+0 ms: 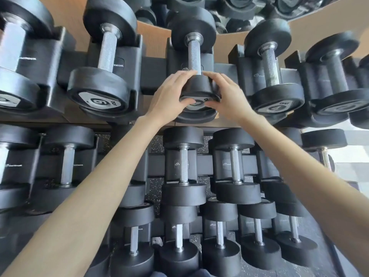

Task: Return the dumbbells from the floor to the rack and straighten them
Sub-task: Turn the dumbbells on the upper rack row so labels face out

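Observation:
A small black dumbbell (pixel 194 54) with a steel knurled handle lies in a cradle on the top tier of the black rack (pixel 152 73), at the centre of the view. My left hand (pixel 171 94) grips the left side of its near head (pixel 198 87), fingers over the top and thumb on the end cap. My right hand (pixel 227 94) grips the right side of the same head in the same way. The head's grey label is mostly hidden under my thumbs.
Neighbouring dumbbells fill the top tier: one marked 5 (pixel 98 96) to the left and one marked 4 (pixel 276 102) to the right. Two lower tiers hold several more dumbbells (pixel 183 164). Speckled rubber floor (pixel 153 192) shows between them. A mirror (pixel 229 15) stands behind.

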A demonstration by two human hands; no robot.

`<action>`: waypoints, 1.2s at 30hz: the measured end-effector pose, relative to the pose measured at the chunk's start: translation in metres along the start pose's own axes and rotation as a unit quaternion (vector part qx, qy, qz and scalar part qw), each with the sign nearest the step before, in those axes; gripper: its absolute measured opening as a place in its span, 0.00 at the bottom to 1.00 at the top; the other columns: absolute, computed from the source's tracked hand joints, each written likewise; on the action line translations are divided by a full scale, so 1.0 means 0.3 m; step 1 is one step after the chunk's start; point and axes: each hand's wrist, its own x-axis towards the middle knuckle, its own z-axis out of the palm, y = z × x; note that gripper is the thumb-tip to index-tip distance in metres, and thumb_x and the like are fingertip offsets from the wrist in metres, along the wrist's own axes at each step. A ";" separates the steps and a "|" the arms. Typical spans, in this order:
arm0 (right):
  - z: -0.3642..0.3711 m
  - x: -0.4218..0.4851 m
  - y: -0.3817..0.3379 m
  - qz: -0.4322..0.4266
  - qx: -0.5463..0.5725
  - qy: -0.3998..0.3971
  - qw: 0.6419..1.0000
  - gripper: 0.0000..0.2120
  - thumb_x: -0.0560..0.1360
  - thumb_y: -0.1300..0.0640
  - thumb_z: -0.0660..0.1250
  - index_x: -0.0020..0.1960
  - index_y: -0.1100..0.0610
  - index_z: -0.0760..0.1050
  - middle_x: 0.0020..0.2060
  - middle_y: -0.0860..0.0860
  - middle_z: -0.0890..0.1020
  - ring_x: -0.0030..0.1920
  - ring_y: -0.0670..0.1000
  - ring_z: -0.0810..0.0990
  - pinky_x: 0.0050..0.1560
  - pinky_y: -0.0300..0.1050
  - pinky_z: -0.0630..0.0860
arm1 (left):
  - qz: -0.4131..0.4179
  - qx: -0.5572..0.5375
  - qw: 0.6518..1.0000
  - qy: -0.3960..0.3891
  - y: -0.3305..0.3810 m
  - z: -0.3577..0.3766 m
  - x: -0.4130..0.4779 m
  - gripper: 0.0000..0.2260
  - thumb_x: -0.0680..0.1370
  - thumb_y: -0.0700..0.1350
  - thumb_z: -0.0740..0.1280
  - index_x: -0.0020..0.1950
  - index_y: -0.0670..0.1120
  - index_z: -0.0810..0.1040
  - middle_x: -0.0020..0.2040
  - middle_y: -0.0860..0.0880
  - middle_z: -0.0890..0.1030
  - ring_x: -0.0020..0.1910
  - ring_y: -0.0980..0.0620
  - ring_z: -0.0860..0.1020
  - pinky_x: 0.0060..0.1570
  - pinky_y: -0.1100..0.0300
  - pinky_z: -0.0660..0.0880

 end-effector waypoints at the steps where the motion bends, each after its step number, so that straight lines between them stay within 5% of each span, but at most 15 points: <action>1: 0.023 -0.013 0.015 0.032 0.092 0.013 0.995 0.32 0.65 0.61 0.75 0.66 0.56 0.67 0.53 0.49 0.76 0.51 0.49 0.74 0.51 0.44 0.71 | -0.003 -0.011 1.000 0.009 0.008 0.004 -0.001 0.28 0.71 0.42 0.72 0.69 0.46 0.68 0.66 0.48 0.73 0.64 0.48 0.70 0.61 0.58 0.65; 3: 0.069 -0.038 0.037 0.101 0.219 0.028 0.970 0.28 0.64 0.63 0.76 0.60 0.59 0.69 0.48 0.49 0.78 0.48 0.45 0.76 0.48 0.35 0.72 | -0.016 -0.031 0.999 0.029 0.021 0.012 -0.006 0.27 0.70 0.40 0.73 0.67 0.44 0.70 0.64 0.47 0.74 0.64 0.47 0.71 0.62 0.61 0.64; 7: 0.094 -0.035 0.063 0.109 0.192 0.045 0.974 0.24 0.60 0.64 0.78 0.50 0.57 0.69 0.39 0.43 0.77 0.38 0.33 0.75 0.38 0.25 0.67 | -0.035 -0.076 0.995 0.050 0.035 0.021 -0.018 0.26 0.69 0.37 0.72 0.65 0.43 0.71 0.63 0.47 0.74 0.64 0.49 0.71 0.64 0.61 0.64; 12: 0.058 0.006 0.032 0.058 0.086 0.014 0.995 0.24 0.61 0.60 0.78 0.52 0.60 0.69 0.47 0.53 0.79 0.47 0.56 0.77 0.46 0.48 0.74 | -0.060 -0.131 0.986 0.086 -0.006 0.026 -0.061 0.25 0.71 0.36 0.70 0.67 0.42 0.68 0.64 0.48 0.72 0.63 0.56 0.69 0.66 0.67 0.62; 18: -0.033 0.065 -0.067 -0.058 -0.164 -0.039 0.984 0.29 0.66 0.58 0.74 0.63 0.58 0.66 0.54 0.59 0.77 0.53 0.63 0.74 0.48 0.54 0.72 | -0.172 -0.210 0.959 0.086 -0.072 0.075 -0.107 0.28 0.75 0.40 0.68 0.71 0.42 0.59 0.63 0.56 0.68 0.59 0.71 0.66 0.56 0.81 0.61; 20: -0.039 0.066 -0.087 -0.053 -0.193 -0.045 0.979 0.28 0.67 0.59 0.73 0.64 0.58 0.66 0.54 0.58 0.76 0.54 0.63 0.74 0.47 0.55 0.73 | -0.195 -0.234 0.950 0.065 -0.086 0.090 -0.107 0.28 0.76 0.42 0.68 0.71 0.43 0.57 0.62 0.53 0.70 0.61 0.61 0.71 0.56 0.77 0.65; 22: -0.039 0.056 -0.101 -0.037 -0.197 -0.045 0.979 0.29 0.68 0.59 0.73 0.65 0.58 0.65 0.55 0.59 0.76 0.54 0.63 0.73 0.48 0.56 0.72 | -0.204 -0.237 0.949 0.033 -0.101 0.089 -0.099 0.28 0.76 0.44 0.67 0.71 0.44 0.57 0.64 0.48 0.73 0.62 0.50 0.73 0.62 0.63 0.69; 24: -0.037 0.047 -0.111 -0.019 -0.195 -0.042 0.980 0.30 0.69 0.60 0.72 0.68 0.57 0.64 0.57 0.59 0.75 0.56 0.63 0.72 0.50 0.56 0.72 | -0.206 -0.225 0.952 0.003 -0.113 0.078 -0.091 0.27 0.76 0.45 0.67 0.70 0.45 0.57 0.63 0.46 0.74 0.61 0.46 0.74 0.62 0.52 0.70; 28: -0.014 0.039 -0.122 0.011 -0.187 -0.024 0.982 0.32 0.70 0.62 0.71 0.70 0.56 0.61 0.57 0.60 0.74 0.56 0.64 0.71 0.51 0.56 0.70 | -0.200 -0.165 0.965 -0.044 -0.121 0.044 -0.083 0.24 0.76 0.47 0.67 0.68 0.45 0.60 0.60 0.49 0.76 0.58 0.43 0.76 0.52 0.55 0.70; 30: 0.000 0.028 -0.106 0.016 -0.172 -0.003 0.985 0.34 0.69 0.64 0.70 0.72 0.55 0.60 0.55 0.60 0.75 0.55 0.63 0.71 0.50 0.54 0.69 | -0.175 -0.123 0.976 -0.036 -0.108 0.017 -0.079 0.25 0.76 0.46 0.69 0.68 0.45 0.62 0.64 0.47 0.75 0.61 0.44 0.74 0.56 0.52 0.70; 34: 0.028 -0.020 -0.047 0.079 0.024 0.027 0.996 0.31 0.66 0.62 0.73 0.66 0.59 0.65 0.56 0.57 0.75 0.56 0.58 0.72 0.54 0.44 0.67 | -0.079 -0.079 0.994 0.007 -0.047 -0.028 -0.043 0.25 0.73 0.41 0.70 0.69 0.48 0.68 0.67 0.50 0.73 0.65 0.49 0.72 0.63 0.53 0.69; 36: 0.027 -0.031 -0.025 0.123 0.091 0.044 0.987 0.27 0.65 0.61 0.75 0.60 0.62 0.68 0.55 0.57 0.76 0.54 0.58 0.74 0.54 0.48 0.71 | -0.071 -0.051 0.996 -0.002 -0.017 -0.026 -0.018 0.24 0.73 0.42 0.70 0.68 0.48 0.69 0.65 0.50 0.74 0.62 0.48 0.73 0.59 0.57 0.67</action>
